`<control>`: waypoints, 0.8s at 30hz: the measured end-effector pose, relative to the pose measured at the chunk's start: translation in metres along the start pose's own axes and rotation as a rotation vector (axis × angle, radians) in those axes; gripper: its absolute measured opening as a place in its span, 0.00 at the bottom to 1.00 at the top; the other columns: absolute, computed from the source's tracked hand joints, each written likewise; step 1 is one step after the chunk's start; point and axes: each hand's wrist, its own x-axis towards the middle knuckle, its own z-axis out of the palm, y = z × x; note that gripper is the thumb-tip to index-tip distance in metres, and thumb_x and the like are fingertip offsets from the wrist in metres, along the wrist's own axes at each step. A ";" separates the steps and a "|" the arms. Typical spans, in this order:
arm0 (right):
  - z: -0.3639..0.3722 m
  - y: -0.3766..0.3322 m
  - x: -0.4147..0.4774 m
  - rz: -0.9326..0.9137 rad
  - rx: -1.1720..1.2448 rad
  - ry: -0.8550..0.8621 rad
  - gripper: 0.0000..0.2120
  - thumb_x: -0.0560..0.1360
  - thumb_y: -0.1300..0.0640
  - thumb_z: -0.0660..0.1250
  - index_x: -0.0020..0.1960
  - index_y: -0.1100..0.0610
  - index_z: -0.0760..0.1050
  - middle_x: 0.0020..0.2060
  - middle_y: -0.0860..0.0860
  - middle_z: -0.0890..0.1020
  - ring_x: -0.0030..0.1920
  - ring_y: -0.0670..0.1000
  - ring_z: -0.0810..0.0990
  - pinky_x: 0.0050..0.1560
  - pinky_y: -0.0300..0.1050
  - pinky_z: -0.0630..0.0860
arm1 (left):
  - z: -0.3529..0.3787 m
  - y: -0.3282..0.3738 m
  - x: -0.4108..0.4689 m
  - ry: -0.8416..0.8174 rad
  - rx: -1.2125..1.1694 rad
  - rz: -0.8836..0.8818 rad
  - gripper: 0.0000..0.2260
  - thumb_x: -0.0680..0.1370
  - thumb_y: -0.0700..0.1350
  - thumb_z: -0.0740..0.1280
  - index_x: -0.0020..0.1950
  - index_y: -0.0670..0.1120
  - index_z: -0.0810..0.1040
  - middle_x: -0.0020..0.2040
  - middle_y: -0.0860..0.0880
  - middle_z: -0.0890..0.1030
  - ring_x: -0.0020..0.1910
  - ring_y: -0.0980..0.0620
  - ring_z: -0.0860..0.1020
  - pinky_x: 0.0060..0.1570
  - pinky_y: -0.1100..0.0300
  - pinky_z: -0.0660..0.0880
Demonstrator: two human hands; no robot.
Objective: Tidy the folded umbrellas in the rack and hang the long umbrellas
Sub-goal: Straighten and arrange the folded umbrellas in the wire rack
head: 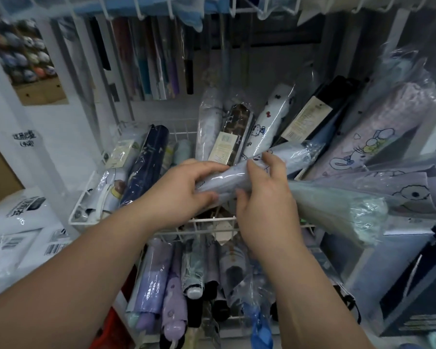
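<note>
A shop display filled the background, with long umbrellas (156, 66) hanging upright in plastic sleeves behind a white wire basket (213, 220). Every place below is given from that basket.

Above its front rim, a pale blue folded umbrella (222, 180) in a clear wrapper lay slanted, its far end pointing toward the basket's back right. The left hand (179, 195) had its grip closed round the near end, thumb underneath and fingers curled over the top. The right hand (264, 197) gripped the same umbrella just beside the left, fingers hooked over the upper side and thumb below.

Inside the basket, a navy umbrella (149, 165) leaned at the left. Toward the back stood a brown patterned umbrella (237, 132) with a paper label, a white cat-print umbrella (269, 119) and a black umbrella (320, 112) bearing a cream tag. A lilac cartoon-print umbrella (378, 129) leaned out over the right side, and a grey-green umbrella (337, 210) jutted past the front right corner. Beneath the basket, a lower tier held more folded umbrellas (176, 285), handles toward the camera.
</note>
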 end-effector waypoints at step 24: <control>0.045 -0.060 0.085 -0.052 0.567 -0.164 0.32 0.77 0.62 0.67 0.75 0.39 0.64 0.58 0.50 0.79 0.39 0.47 0.81 0.38 0.38 0.78 | -0.022 -0.013 0.011 0.503 -0.656 -0.218 0.22 0.77 0.39 0.73 0.62 0.65 0.77 0.56 0.44 0.84 0.54 0.46 0.84 0.55 0.51 0.82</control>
